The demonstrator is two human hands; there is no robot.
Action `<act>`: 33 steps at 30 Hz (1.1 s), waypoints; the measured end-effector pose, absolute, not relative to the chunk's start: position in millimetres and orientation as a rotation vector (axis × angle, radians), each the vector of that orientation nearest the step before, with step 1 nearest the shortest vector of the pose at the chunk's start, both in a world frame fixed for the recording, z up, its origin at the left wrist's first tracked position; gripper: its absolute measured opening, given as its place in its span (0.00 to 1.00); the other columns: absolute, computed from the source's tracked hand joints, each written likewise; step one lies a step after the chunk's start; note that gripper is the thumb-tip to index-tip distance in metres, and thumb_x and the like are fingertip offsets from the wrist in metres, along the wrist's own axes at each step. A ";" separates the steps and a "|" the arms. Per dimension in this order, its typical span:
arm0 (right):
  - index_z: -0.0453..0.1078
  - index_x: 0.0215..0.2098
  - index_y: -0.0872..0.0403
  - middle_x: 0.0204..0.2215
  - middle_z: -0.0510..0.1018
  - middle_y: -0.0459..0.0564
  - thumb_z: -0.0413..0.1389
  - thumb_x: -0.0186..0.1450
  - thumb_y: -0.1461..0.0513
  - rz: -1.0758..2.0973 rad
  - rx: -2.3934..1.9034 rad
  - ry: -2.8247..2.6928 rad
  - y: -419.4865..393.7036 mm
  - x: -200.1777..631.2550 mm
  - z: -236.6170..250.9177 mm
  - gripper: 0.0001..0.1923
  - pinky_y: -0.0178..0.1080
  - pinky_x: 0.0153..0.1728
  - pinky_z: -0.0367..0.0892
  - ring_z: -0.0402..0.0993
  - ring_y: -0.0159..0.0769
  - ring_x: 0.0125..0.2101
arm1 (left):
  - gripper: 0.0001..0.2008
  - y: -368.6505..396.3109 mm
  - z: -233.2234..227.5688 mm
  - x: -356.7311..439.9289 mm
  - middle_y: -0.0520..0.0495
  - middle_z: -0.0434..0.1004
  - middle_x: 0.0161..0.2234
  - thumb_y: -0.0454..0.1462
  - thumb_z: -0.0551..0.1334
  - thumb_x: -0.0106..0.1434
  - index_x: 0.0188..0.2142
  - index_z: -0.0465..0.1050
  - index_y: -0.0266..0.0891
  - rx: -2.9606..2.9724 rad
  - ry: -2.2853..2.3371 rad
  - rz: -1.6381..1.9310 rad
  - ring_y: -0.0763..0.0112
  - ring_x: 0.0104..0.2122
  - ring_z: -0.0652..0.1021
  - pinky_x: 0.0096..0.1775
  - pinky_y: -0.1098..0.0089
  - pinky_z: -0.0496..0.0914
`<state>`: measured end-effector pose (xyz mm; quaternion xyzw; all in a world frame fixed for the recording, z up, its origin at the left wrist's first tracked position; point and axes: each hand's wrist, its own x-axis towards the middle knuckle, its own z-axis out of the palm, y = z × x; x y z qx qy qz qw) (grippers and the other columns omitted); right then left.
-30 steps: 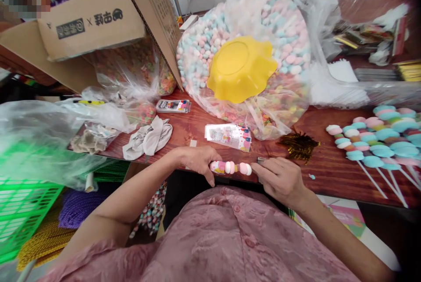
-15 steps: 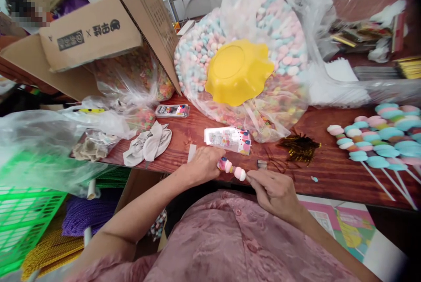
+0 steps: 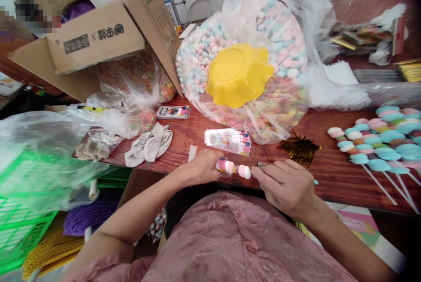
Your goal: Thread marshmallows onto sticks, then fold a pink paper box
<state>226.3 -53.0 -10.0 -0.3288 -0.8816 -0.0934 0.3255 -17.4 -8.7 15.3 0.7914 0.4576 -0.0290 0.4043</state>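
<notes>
Carton (image 3: 98, 47) printed "×", left grip (image 3: 206, 167) clamped on marshmallow skewer (image 3: 230, 167), right grip (image 3: 287, 185) at its tip, closure unclear

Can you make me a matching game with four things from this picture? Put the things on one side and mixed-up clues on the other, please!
Things:
1. bowl
2. marshmallow row
3. cloth
4. basket

Clues:
A. pale and crumpled, lying on the table
B. green, at the left edge of the picture
C. yellow and upside down, on a big bag of sweets
D. pink and white, held in the left hand

Right pairs: 1-C, 2-D, 3-A, 4-B
</notes>
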 end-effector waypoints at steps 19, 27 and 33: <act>0.74 0.33 0.56 0.22 0.69 0.46 0.47 0.65 0.71 0.145 -0.890 -2.374 -37.8 230.2 -35.7 0.13 0.37 0.29 0.52 0.62 0.31 0.25 | 0.12 -17.5 12.8 -8.6 0.45 0.79 0.34 0.43 0.67 0.58 0.35 0.70 0.39 2.338 1.135 -0.326 0.60 0.34 0.78 0.30 0.69 0.61; 0.72 0.29 0.55 0.21 0.68 0.46 0.48 0.64 0.70 -0.122 -0.858 -2.417 -33.2 228.4 -18.6 0.12 0.39 0.29 0.49 0.58 0.32 0.24 | 0.16 -14.3 7.9 -5.1 0.49 0.76 0.32 0.45 0.70 0.55 0.34 0.69 0.38 2.125 1.181 -0.167 0.66 0.31 0.75 0.30 0.71 0.61; 0.72 0.29 0.55 0.21 0.71 0.46 0.47 0.63 0.71 0.011 -1.070 -2.395 -52.1 217.7 -22.7 0.13 0.39 0.28 0.48 0.60 0.32 0.23 | 0.12 -15.1 0.1 -7.4 0.51 0.74 0.28 0.41 0.68 0.55 0.31 0.67 0.38 2.134 1.336 -0.073 0.69 0.28 0.72 0.28 0.71 0.57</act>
